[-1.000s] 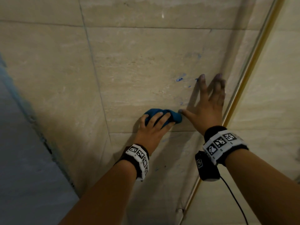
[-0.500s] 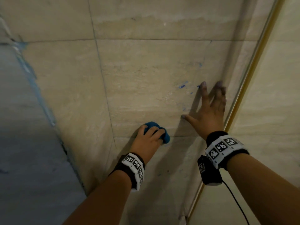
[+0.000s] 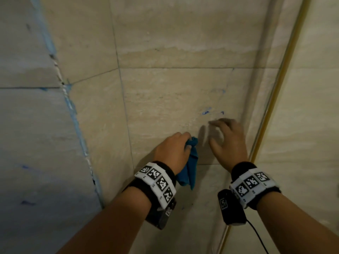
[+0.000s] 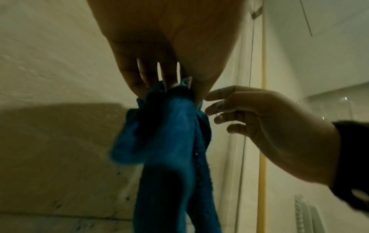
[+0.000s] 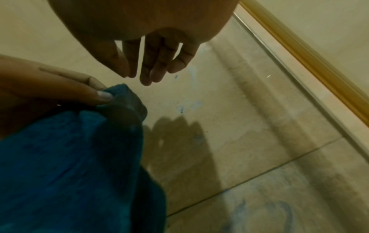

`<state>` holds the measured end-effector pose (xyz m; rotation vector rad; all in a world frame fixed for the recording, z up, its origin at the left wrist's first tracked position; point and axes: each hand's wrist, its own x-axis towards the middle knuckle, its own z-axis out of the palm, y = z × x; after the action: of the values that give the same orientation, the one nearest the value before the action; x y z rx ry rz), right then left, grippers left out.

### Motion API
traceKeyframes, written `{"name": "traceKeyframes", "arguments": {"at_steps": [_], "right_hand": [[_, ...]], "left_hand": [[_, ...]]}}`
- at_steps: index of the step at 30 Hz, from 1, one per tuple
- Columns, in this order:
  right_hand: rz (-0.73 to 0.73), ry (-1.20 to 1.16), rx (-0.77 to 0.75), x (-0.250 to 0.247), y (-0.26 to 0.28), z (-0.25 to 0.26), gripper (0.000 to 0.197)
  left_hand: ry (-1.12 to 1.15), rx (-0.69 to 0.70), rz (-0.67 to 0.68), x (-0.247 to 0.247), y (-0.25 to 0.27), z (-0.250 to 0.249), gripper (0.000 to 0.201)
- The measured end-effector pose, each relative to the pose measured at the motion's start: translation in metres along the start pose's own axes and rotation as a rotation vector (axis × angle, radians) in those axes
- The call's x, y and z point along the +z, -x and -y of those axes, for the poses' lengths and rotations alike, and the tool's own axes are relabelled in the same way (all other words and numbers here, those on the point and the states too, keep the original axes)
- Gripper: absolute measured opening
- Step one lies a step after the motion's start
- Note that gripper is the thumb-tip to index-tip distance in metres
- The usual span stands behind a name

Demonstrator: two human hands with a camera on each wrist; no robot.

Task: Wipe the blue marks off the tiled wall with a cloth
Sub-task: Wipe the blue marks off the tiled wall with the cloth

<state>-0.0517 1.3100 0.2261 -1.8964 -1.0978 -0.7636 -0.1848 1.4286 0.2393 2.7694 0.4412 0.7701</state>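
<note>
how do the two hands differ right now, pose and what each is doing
The left hand pinches the blue cloth, which hangs loose below it; the right hand holds nothing. The left hand's fingers are curled round the fabric; the right hand's fingers are relaxed and slightly spread. The right hand sits nearer the blue marks and the corner trim. Both wear marker wristbands and are off the tiled wall.
</note>
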Motion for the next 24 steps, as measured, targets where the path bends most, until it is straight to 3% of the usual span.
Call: {"name": "traceKeyframes", "arguments": {"at_steps": [5, 7, 12, 18, 21, 24], "right_hand": [[0.125, -0.234, 0.0, -0.009, 0.003, 0.025, 0.034], [0.162, -0.281, 0.005, -0.014, 0.001, 0.033, 0.043], [0.419, -0.343, 0.014, -0.018, -0.009, 0.046, 0.07], [0.367, -0.305, 0.012, -0.022, -0.027, 0.048, 0.039], [0.376, -0.347, 0.042, -0.027, -0.032, 0.044, 0.034], [0.369, -0.374, 0.073, -0.029, -0.034, 0.04, 0.035]], "left_hand": [[0.235, -0.045, -0.061, -0.022, -0.003, -0.006, 0.012], [0.244, -0.065, -0.087, -0.028, -0.005, -0.009, 0.013], [0.232, -0.158, -0.171, -0.041, -0.012, -0.013, 0.016], [0.394, -0.11, -0.083, -0.044, -0.018, -0.009, 0.024], [0.489, -0.093, -0.004, -0.045, -0.017, -0.012, 0.031], [0.442, -0.097, 0.055, -0.048, -0.018, -0.011, 0.037]]}}
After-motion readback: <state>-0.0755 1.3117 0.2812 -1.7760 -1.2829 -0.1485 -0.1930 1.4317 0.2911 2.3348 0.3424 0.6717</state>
